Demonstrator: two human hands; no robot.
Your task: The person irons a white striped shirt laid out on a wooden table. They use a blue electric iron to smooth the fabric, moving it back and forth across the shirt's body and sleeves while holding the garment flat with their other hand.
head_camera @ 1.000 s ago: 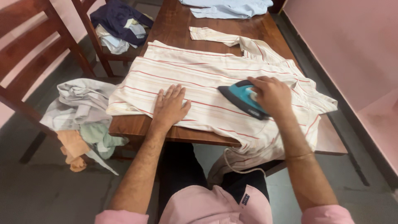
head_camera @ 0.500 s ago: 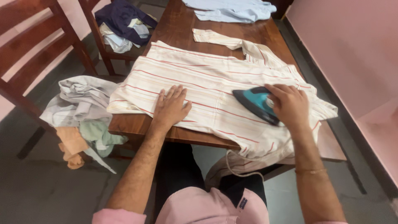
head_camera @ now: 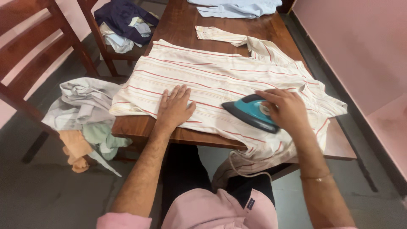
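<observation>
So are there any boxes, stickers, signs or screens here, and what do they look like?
No boxes, signs or screens show.
Small label: a tiny dark blue patch with pale marks, sewn on the dark cloth at the person's lap, near the bottom of the picture.
The teal iron under the right hand shows no sticker from here.

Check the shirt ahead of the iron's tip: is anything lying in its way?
Nothing visible does. The iron, under the right hand, points across flat striped shirt. The left hand presses the cloth off to the side, apart from the iron.
</observation>
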